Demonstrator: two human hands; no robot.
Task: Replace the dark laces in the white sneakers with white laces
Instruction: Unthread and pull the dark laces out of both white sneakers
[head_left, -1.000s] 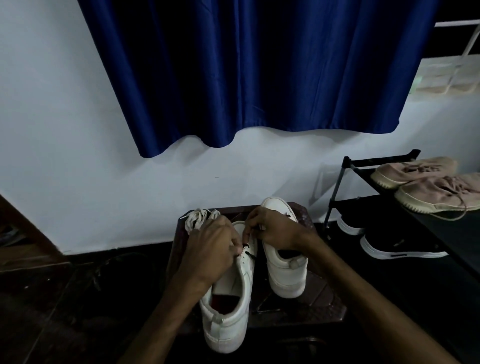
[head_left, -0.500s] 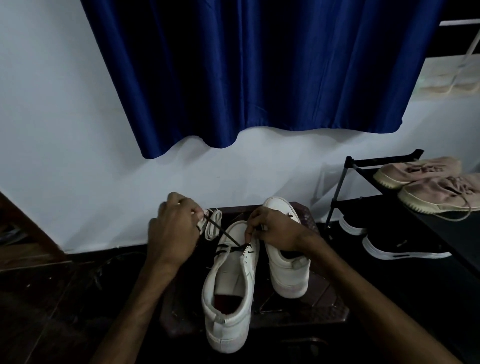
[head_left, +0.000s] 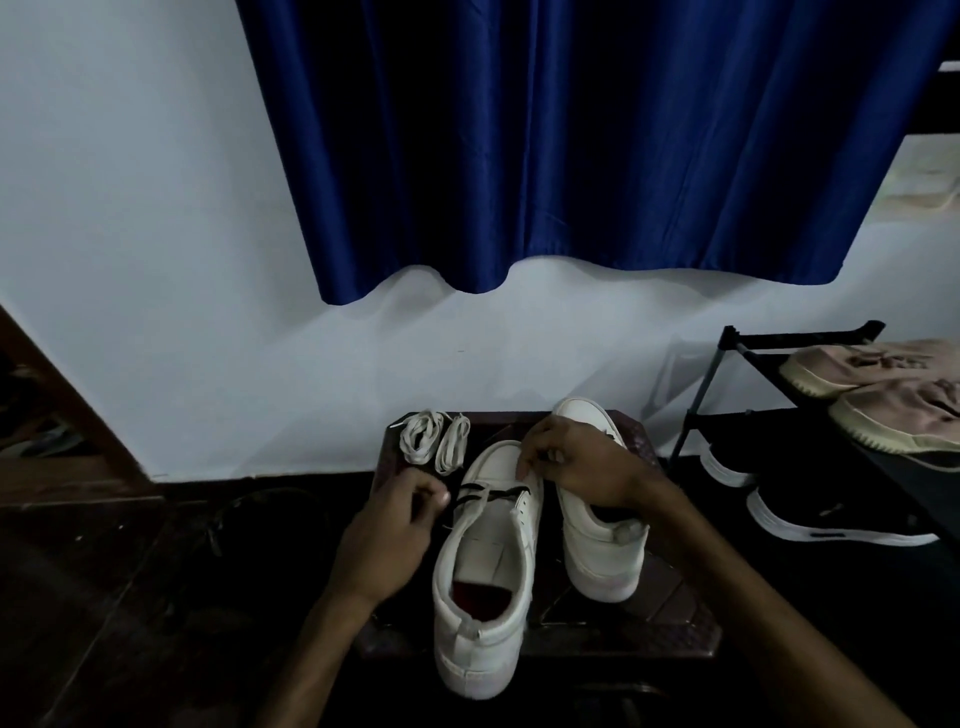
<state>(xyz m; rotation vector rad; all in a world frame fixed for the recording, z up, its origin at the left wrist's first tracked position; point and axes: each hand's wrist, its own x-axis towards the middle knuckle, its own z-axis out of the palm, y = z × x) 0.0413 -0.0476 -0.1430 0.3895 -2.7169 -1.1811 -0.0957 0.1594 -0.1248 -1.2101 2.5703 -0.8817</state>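
Left grip (head_left: 390, 530) pinches dark lace (head_left: 498, 492) near white laces (head_left: 434, 441).

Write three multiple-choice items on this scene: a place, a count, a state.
1. Where do the coiled white laces lie? A. on the black rack; B. on the dark brown stool, beyond the left hand; C. inside a sneaker.
2. How many coils? A. one; B. four; C. two.
3. The thin dark lace in the nearer white low-top sneaker is: A. only through the front eyelets; B. laced to the top; C. wholly out.
Key: 1 B, they sit at the stool's far left corner; 2 C, two lie side by side; 3 A, the upper eyelets are bare.
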